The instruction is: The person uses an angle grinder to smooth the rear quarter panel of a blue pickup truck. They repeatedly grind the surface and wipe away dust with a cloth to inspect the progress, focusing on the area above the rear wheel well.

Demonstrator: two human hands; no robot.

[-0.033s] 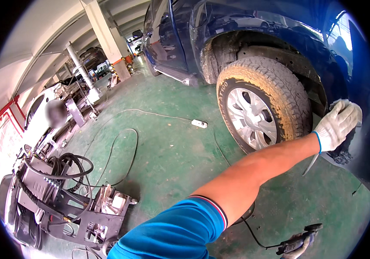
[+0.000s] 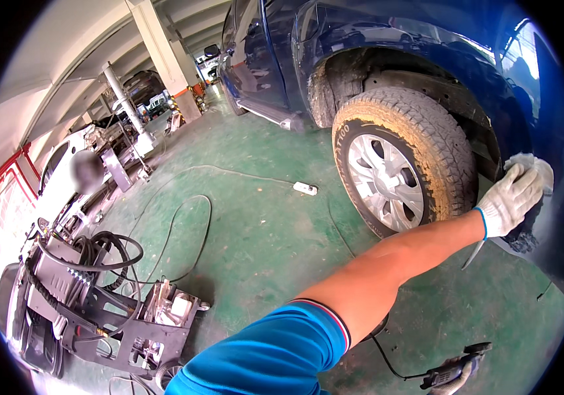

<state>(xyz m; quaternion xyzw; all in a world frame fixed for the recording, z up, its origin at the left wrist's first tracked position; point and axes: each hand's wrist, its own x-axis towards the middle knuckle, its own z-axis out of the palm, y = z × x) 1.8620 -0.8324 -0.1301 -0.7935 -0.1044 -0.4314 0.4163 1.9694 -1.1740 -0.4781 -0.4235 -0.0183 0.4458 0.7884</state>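
Hand Positions: Left Hand on Car Panel, Right Hand on Grinder

Head view. The gloved left hand [image 2: 511, 201] lies on the lower body panel of the blue car [image 2: 440, 26]. Its fingers [image 2: 527, 184] are extended close together, flat over a pale patch [image 2: 521, 160]; part of the patch shows beyond the fingertips. The gloved right hand [image 2: 452, 388], at the lower edge, is well below the left fingers. Its fingers are wrapped around the grinder [image 2: 443, 374]; their exact placement is partly cut off. The grinder's black cord [image 2: 386, 357] runs leftward from the right fingers. The wheel [image 2: 386, 176] stands just left of the left fingers. Farther left, a white power strip [image 2: 305, 189] lies on the green floor [image 2: 262, 243]. A machine with coiled hoses [image 2: 121, 329] stands at far left, well apart from both hands.
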